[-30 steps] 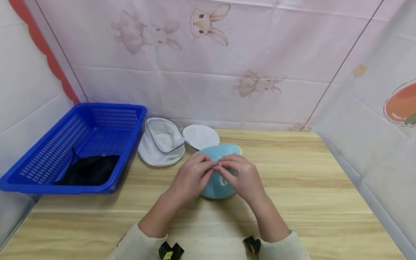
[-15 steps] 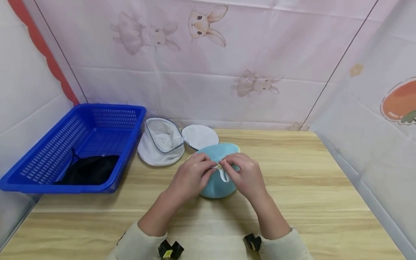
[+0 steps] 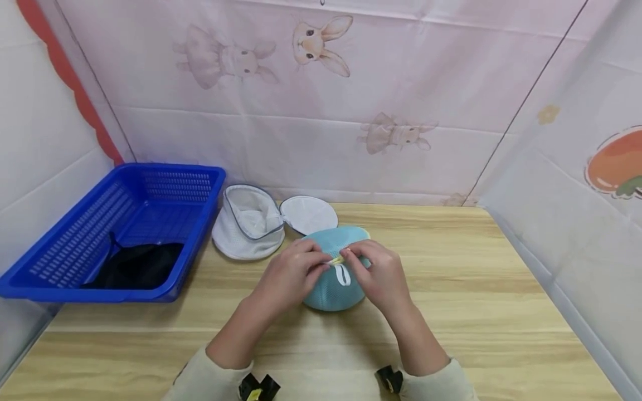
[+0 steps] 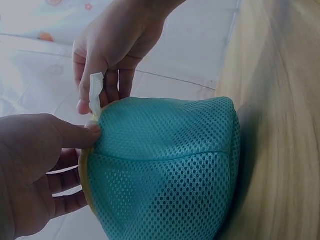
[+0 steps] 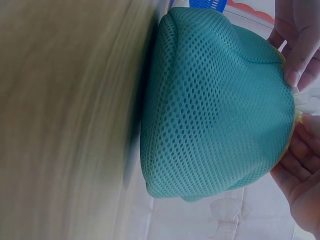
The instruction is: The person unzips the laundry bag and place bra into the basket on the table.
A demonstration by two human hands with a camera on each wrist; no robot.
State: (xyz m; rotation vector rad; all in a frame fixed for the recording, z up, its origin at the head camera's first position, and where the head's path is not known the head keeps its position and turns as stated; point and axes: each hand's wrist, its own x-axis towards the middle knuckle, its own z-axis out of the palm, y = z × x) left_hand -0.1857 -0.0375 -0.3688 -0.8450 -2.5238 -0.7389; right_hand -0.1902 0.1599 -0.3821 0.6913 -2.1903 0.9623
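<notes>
Two-handed work at the mouth of a teal mesh bag [image 3: 326, 295], which sits on the table [image 3: 491, 301], its base down. Clock positions are read from this bag in the head view. The left hand [image 3: 288, 274], at 9 o'clock, pinches the yellow trim [image 3: 337, 260]; its thumb bears on the near side, and the wrist view shows the other fingers spread behind the rim. The right hand [image 3: 382, 274], at 3 o'clock, pinches the same edge, thumb and index finger together. The opposed grips probably keep the short length between them taut; the table presumably takes the bag's weight. A white loop [image 3: 343, 275] hangs just below the fingers, towards 6 o'clock.

At 10 o'clock stands a white mesh bag [image 3: 248, 248], its mouth gaping; its round lid [image 3: 309, 215], joined at the side, lies at 11, just behind the teal bag; whether they touch cannot be told. The blue basket [image 3: 90, 294], at 9 o'clock, carries a black cloth item [image 3: 137, 270] at its own 5 o'clock.

Room is tightest from 9 to 12 o'clock, where basket, white bag and lid crowd towards the back wall [image 3: 301, 145]. The broadest stretch of table runs from 2 to 4 o'clock.
</notes>
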